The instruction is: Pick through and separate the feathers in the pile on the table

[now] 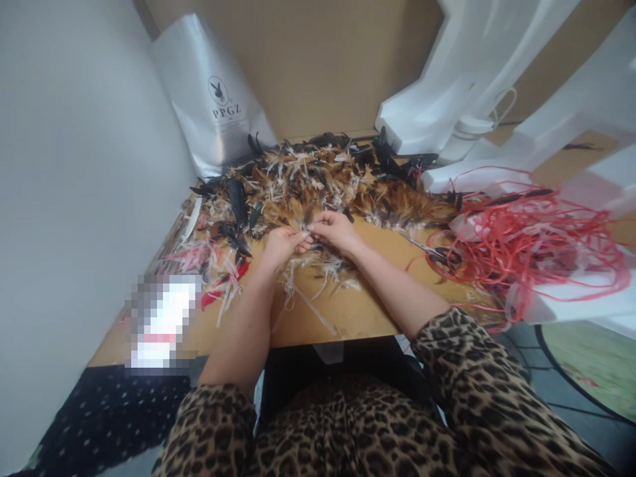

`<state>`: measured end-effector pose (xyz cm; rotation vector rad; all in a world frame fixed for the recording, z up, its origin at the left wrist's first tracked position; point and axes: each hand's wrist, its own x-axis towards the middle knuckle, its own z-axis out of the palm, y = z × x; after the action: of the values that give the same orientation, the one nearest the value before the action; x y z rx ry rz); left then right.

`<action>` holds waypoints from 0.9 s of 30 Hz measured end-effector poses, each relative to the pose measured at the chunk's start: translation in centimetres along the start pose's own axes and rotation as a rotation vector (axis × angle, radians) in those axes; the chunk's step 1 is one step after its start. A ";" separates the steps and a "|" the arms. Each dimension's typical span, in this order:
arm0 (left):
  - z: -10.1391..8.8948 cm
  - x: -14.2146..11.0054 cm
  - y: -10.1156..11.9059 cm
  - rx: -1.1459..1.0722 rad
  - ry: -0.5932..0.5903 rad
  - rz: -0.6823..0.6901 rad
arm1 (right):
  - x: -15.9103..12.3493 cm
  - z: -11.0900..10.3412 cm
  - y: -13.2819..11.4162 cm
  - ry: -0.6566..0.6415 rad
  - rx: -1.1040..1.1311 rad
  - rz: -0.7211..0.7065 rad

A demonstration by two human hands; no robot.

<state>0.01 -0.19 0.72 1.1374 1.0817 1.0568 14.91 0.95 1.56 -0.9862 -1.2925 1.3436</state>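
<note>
My left hand [285, 245] and my right hand [334, 232] meet over the middle of the table, fingertips pinched together. Between them stands a small brown feather [311, 215], its lower end hidden by the fingers. Just beyond my hands spreads a large heap of brown and black feathers [318, 169]. Below my fingers lie loose pale feather scraps and whitish strips [303, 298]. To the right of my right hand, a fan of brown feathers [405, 202] rests on the wood.
Scissors [432, 250] lie on the table at right, beside a tangle of red ribbon [541, 245]. A silver bag [218, 99] stands at the back left. White foam pieces [437, 86] lean at the back right. A blurred bright patch [163, 321] covers the left front edge.
</note>
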 end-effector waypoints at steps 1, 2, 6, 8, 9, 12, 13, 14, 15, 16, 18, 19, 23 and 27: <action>0.0 0.1 -0.1 0.014 0.011 0.012 | 0.0 -0.1 0.0 -0.010 0.009 0.023; 0.0 0.1 -0.1 0.021 0.017 0.020 | 0.1 -0.2 0.0 -0.020 0.016 0.042; 0.0 0.1 -0.1 0.032 0.008 0.023 | 0.1 -0.3 0.1 -0.022 0.017 0.069; 0.1 0.0 0.0 0.040 0.000 0.019 | 0.1 -0.3 0.1 -0.007 0.004 0.056; 0.1 -0.1 0.0 0.042 -0.002 0.013 | 0.1 -0.3 0.1 0.002 -0.001 0.044; 0.1 -0.2 0.1 0.048 -0.011 -0.025 | 0.0 -0.2 0.1 0.031 -0.007 0.001; 0.1 -0.2 0.1 0.048 -0.015 -0.037 | 0.0 -0.2 0.2 0.038 -0.005 -0.009; 0.2 -0.3 0.1 0.048 -0.020 -0.044 | 0.0 -0.1 0.2 0.040 -0.002 -0.013; 0.2 -0.3 0.1 0.048 -0.025 -0.047 | 0.0 -0.1 0.2 0.036 0.003 -0.013; 0.2 -0.4 0.1 0.050 -0.029 -0.045 | -0.1 -0.1 0.2 0.030 0.008 -0.010; 0.2 -0.4 0.1 0.063 -0.034 -0.036 | -0.1 -0.1 0.1 0.016 0.004 -0.002; 0.1 -0.4 0.1 0.076 -0.035 -0.030 | -0.2 -0.1 0.0 0.008 -0.014 0.002; -0.1 -0.1 -0.2 0.151 -0.034 -0.016 | -0.3 -0.2 -0.4 -0.005 -0.169 -0.007; -0.2 0.0 -0.3 0.228 -0.053 -0.011 | -0.4 -0.6 -0.6 -0.018 -0.315 -0.064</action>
<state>-0.16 -0.17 0.43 1.3320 1.1869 0.9054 15.61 0.60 2.03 -1.1360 -1.5687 1.1225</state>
